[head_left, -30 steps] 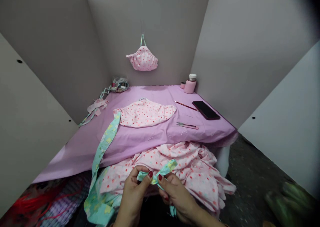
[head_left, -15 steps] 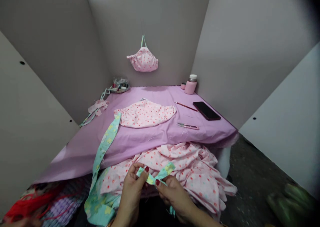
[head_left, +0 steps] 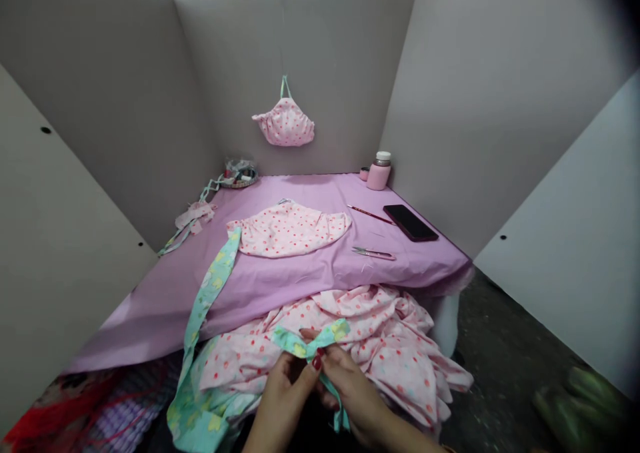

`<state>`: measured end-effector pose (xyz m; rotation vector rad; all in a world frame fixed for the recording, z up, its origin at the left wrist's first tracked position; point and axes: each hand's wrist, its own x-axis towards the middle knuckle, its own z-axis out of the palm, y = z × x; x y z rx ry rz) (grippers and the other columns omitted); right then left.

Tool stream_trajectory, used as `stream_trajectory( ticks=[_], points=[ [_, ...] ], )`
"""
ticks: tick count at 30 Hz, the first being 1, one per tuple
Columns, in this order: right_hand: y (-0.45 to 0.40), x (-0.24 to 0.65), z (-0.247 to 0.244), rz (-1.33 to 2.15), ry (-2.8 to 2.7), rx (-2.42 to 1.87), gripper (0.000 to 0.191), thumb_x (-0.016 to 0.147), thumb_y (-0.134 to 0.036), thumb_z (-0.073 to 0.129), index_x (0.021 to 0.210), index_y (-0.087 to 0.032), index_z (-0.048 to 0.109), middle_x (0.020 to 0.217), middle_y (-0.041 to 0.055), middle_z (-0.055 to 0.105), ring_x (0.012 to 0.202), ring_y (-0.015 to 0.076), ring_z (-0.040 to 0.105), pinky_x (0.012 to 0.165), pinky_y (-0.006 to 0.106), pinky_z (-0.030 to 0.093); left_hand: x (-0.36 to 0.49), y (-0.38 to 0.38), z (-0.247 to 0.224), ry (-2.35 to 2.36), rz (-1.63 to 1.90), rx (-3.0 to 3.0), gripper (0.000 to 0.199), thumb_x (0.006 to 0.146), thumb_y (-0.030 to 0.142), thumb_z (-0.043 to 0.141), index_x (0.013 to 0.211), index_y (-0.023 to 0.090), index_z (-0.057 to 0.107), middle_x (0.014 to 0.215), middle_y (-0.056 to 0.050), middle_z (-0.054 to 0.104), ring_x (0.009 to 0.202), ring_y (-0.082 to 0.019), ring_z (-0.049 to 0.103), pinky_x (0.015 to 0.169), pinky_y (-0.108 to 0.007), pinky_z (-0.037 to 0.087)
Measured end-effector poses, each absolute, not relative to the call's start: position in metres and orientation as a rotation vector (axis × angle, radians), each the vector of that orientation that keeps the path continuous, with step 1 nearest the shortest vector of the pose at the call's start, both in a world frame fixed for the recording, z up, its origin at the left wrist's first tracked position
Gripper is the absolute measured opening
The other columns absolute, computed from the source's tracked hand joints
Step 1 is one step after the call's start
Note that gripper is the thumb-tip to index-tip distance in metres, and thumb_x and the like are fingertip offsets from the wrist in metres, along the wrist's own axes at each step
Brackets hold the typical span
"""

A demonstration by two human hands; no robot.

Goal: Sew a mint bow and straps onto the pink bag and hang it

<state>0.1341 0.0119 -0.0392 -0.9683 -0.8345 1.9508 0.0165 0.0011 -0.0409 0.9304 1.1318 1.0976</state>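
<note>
Pinching right hand (head_left: 347, 376): closed on mint-green, yellow-patterned cloth strip (head_left: 300, 348), apparently steadying its crossing.
Left hand (head_left: 283, 390): thumb alongside, hold unclear.

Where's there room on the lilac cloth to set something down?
Bare lilac cloth lies at the back, between basket and pink bottle, behind the flat spotted piece. Another patch lies left of the green strip, but may slope. Crowded: the right side, with phone, red stick and snips; the front, with bunched spotted fabric, left hand and right hand.
</note>
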Motion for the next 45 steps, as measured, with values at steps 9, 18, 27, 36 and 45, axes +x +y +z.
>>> stream_trajectory(
  ticks=[9,18,27,36,45],
  points=[
    [0.02,0.144,-0.038,1.579,-1.039,-0.986,0.028,0.073,-0.04,0.066,0.075,-0.015,0.054,0.065,-0.0022,0.051,0.06,0.0098,0.045,0.056,0.021,0.037,0.015,0.006,-0.038,1.09,1.188,0.774,0.025,0.067,0.038,0.071,0.075,0.015,0.066,0.071,-0.003,0.069,0.07,-0.018,0.062,0.07,-0.027,0.046],
    [0.025,0.142,-0.046,1.75,-0.77,-0.955,0.028,0.072,-0.038,0.067,0.071,-0.014,0.051,0.057,-0.0036,0.051,0.05,0.0068,0.04,0.052,0.02,0.034,0.022,0.003,-0.032,0.802,1.211,0.554,0.018,0.075,0.027,0.066,0.092,0.02,0.064,0.09,-0.003,0.07,0.082,-0.017,0.063,0.079,-0.027,0.045],
    [0.029,0.147,-0.042,1.643,-0.821,-1.086,0.039,0.073,-0.047,0.062,0.061,-0.016,0.044,0.046,-0.0072,0.04,0.042,0.0046,0.034,0.042,0.017,0.027,0.021,0.003,-0.038,0.892,1.229,0.688,0.019,0.078,0.028,0.063,0.095,0.02,0.061,0.088,-0.003,0.068,0.068,-0.013,0.059,0.064,-0.022,0.045],
    [0.029,0.148,-0.034,1.816,-0.843,-0.997,0.036,0.07,-0.044,0.068,0.087,-0.016,0.052,0.064,-0.0017,0.059,0.052,0.0082,0.052,0.045,0.017,0.034,0.021,0.013,-0.045,1.001,1.24,0.661,0.035,0.063,0.042,0.073,0.082,0.017,0.057,0.06,0.003,0.062,0.045,-0.008,0.051,0.047,-0.019,0.039],
    [0.028,0.149,-0.042,1.823,-1.005,-1.085,0.035,0.068,-0.04,0.069,0.083,-0.011,0.058,0.064,0.0017,0.063,0.052,0.0088,0.054,0.05,0.019,0.037,0.015,0.013,-0.045,0.989,1.079,0.769,0.037,0.063,0.049,0.07,0.07,0.015,0.057,0.056,0.001,0.061,0.044,-0.009,0.051,0.048,-0.02,0.042]
  ],
)
